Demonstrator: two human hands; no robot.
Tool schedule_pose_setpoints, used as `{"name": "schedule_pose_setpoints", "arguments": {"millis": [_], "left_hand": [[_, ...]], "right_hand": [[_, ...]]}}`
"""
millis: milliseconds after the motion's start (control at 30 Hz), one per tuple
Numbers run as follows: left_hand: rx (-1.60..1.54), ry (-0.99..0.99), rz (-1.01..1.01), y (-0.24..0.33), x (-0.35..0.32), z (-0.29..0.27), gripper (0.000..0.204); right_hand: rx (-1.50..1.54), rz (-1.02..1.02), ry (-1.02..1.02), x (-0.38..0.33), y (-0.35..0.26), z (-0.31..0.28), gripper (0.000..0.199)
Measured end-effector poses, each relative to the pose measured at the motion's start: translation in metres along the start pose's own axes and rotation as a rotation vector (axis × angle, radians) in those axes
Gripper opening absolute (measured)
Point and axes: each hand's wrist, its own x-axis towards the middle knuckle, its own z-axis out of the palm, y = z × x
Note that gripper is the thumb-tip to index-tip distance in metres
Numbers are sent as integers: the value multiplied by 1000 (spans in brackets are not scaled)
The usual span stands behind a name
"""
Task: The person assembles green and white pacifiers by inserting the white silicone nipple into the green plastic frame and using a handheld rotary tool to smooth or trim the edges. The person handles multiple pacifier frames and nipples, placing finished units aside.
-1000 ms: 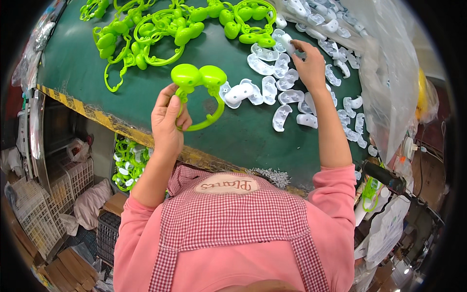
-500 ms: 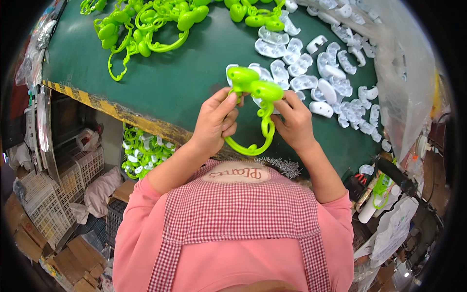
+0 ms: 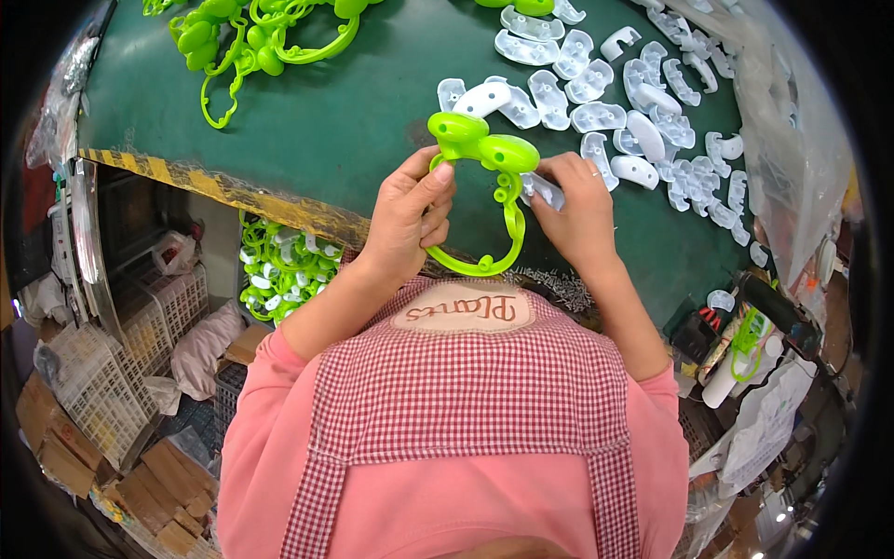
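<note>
My left hand (image 3: 412, 210) is closed around the left side of a bright green plastic ring (image 3: 477, 266), with thumb and fingers pinching it. Two glossy green oval lobes top this ring, and small round pegs line its inner edge. To the right of it, my right hand (image 3: 579, 207) is closed on a small translucent white curved plastic piece (image 3: 543, 190) low over the table. Its fingertips are partly hidden behind the hand. Several similar white curved pieces (image 3: 598, 116) lie just beyond, some hollow side up.
The green tabletop (image 3: 307, 121) has a worn yellow-and-black striped edge (image 3: 223, 191). More green rings (image 3: 317, 48) lie at the far left. Small metal screws (image 3: 559, 287) are heaped at the near edge. Below the table sits a pile of green and white parts (image 3: 284, 270). Clear plastic sheeting (image 3: 787, 158) hangs at right.
My right hand has let go of the green ring, moved a little right and taken hold of a white piece. My left hand still holds the ring. The whole view has shifted slightly.
</note>
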Motion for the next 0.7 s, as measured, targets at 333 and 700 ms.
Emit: {"name": "schedule_pose_setpoints", "arguments": {"millis": [333,700], "left_hand": [[274,59,252,-18,2,26,36],[63,86,171,-10,6,27,40]], "right_hand": [[1041,281,133,11,-35,13,35],[1408,427,105,7,-42,18,31]]}}
